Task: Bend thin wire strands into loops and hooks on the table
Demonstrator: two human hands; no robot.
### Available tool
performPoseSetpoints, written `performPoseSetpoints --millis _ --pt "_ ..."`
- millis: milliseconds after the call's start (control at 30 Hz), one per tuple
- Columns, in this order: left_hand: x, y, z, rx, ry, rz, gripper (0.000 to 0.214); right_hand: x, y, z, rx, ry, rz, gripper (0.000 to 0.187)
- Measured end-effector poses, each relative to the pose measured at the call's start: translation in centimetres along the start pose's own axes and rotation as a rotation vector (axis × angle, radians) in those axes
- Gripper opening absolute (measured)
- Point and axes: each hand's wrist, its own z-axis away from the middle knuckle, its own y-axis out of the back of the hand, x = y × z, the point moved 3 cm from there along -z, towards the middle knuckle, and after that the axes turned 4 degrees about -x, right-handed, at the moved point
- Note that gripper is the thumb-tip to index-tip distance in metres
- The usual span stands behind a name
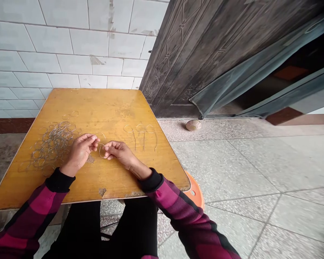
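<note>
Right of the pile (55, 142), left hand (82, 149), nearer it, and right hand (119, 153) pinch a wire (99, 151) bridging them

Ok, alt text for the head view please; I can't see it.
The left hand and right hand hold a thin bent wire above a yellow table. A tangled pile of wires lies to the left, and three wires with looped ends lie in a row to the right.

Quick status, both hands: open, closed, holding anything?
Left hand: closed, pinching a thin looped wire.
Right hand: closed, pinching the same looped wire.
</note>
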Motion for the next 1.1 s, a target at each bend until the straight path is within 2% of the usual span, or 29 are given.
performPoseSetpoints --millis 133,367,467,567,733,900,1100 --pt "-0.5 -0.3 0.3 -0.025 0.025 -0.049 0.025 -0.1 0.2 0.0 0.128 0.048 -0.017 0.026" --pt "-0.7 -1.4 1.2 -0.09 -0.084 -0.411 0.025 -0.1 0.1 -0.1 0.315 0.193 -0.027 0.014" --pt "-0.9 -1.5 1.3 -0.08 -0.093 -0.432 0.019 0.4 0.0 -0.2 0.296 0.133 -0.134 0.013" --pt "-1.3 -1.4 1.1 -0.071 -0.053 -0.334 0.019 0.9 -0.2 -0.4 0.229 0.06 -0.309 0.016" --pt "-1.8 -1.3 0.8 -0.056 0.03 -0.162 0.023 1.2 -0.3 -0.7 0.186 0.062 -0.487 0.021" --pt "-1.0 -0.8 0.7 0.007 -0.02 -0.205 0.025 1.1 -0.4 -0.5 0.114 -0.006 -0.401 0.021" --pt "0.5 0.2 0.6 0.089 -0.067 -0.287 0.025 -0.5 1.1 -0.3 0.165 0.107 -0.233 0.027"
